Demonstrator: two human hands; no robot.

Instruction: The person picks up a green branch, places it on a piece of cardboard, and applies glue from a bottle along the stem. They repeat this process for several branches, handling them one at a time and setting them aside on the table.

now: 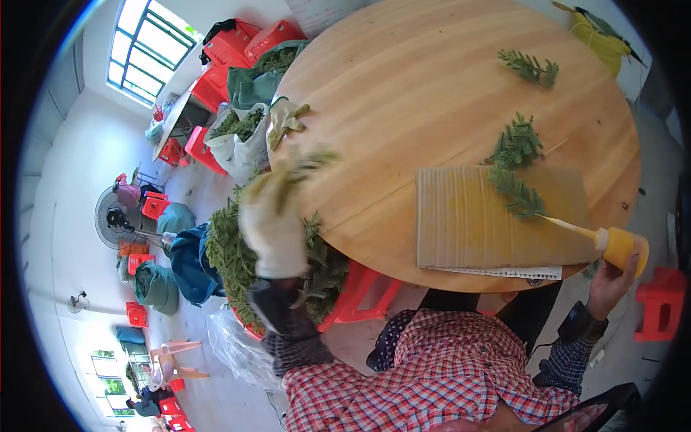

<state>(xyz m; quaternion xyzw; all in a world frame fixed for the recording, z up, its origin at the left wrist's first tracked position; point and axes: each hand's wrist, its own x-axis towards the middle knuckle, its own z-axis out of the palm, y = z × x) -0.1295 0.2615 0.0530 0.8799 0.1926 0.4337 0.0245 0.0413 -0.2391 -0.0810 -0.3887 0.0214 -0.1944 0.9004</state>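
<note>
My left hand (272, 227), in a white glove with yellowish fingers, is closed over the left edge of the table and smeared by motion. A blurred green sprig (314, 163) sticks out from its fingertips. Bare and wrapped round a yellow squeeze bottle (625, 250), my right hand (612, 286) is at the table's right front edge. The bottle's long thin nozzle points left, its tip at or very near a sprig (520, 196) on the cardboard sheet (461, 223). Just beyond lies another leafy sprig (516, 142), and a separate one (531, 68) rests farther back.
The round wooden table (381, 108) fills the middle. A red tub heaped with green sprigs (234, 252) stands beside its left edge. A loose glove (286, 121) lies at the rim near a white sack (241, 147). Red stools (661, 304) and a fan (115, 216) stand around.
</note>
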